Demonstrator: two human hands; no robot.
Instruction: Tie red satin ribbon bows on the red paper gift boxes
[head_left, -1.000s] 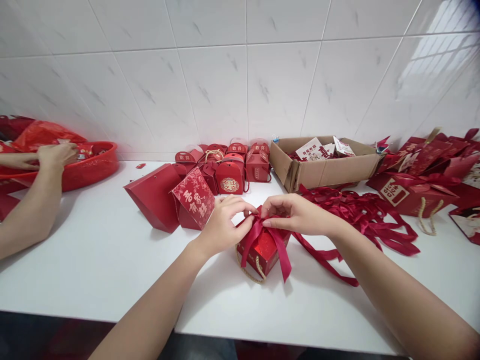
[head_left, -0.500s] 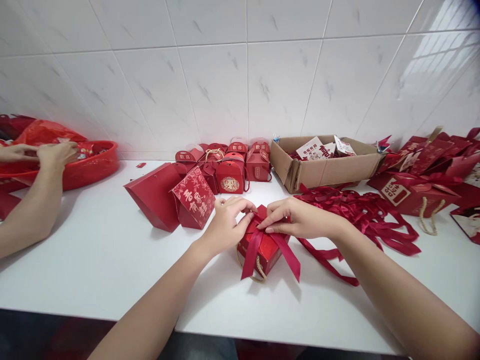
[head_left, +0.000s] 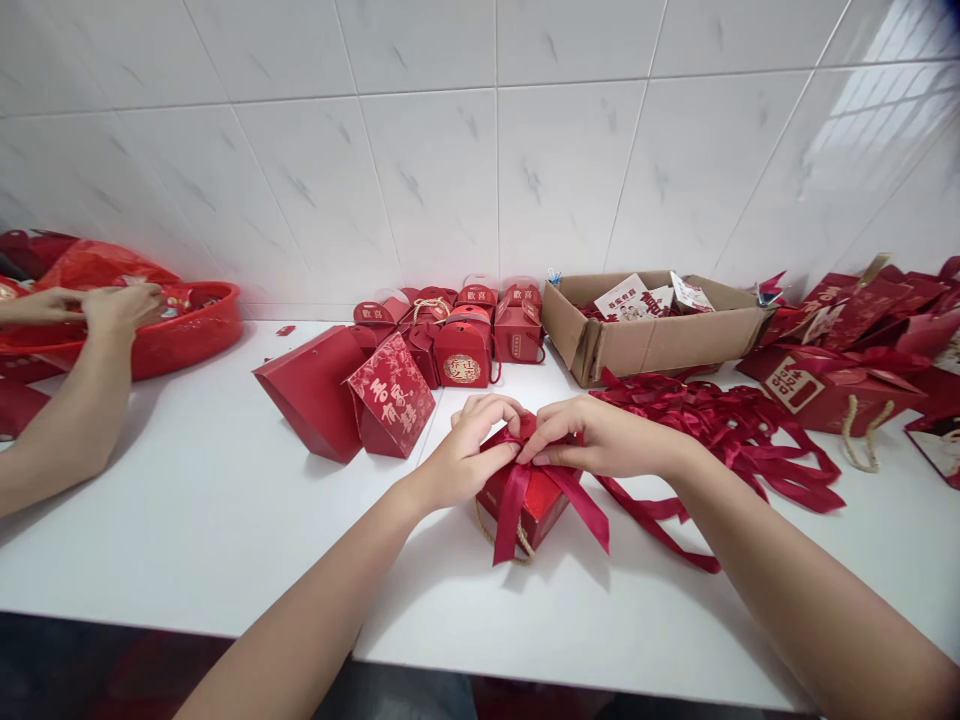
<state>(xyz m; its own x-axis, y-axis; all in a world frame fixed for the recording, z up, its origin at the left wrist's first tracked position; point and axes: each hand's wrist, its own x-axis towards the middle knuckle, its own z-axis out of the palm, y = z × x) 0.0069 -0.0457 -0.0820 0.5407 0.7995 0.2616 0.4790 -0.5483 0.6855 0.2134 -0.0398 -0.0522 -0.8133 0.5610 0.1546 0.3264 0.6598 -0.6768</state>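
Observation:
A small red gift box stands on the white table in front of me, with a twisted cord handle on its near left side. Dark red satin ribbon is knotted over its top, and two tails hang down the front. My left hand pinches the ribbon at the knot from the left. From the right, my right hand pinches it too, thumb and forefinger close to the left fingertips. The fingers partly hide the knot.
Two red boxes stand to the left, and several small boxes line the wall. A cardboard box holds cards. Loose ribbons and more red boxes lie right. A co-worker's hands work over a red basin.
My left fingers have come closer to the knot and to my right fingertips. The ribbon tails have shifted slightly to the right.

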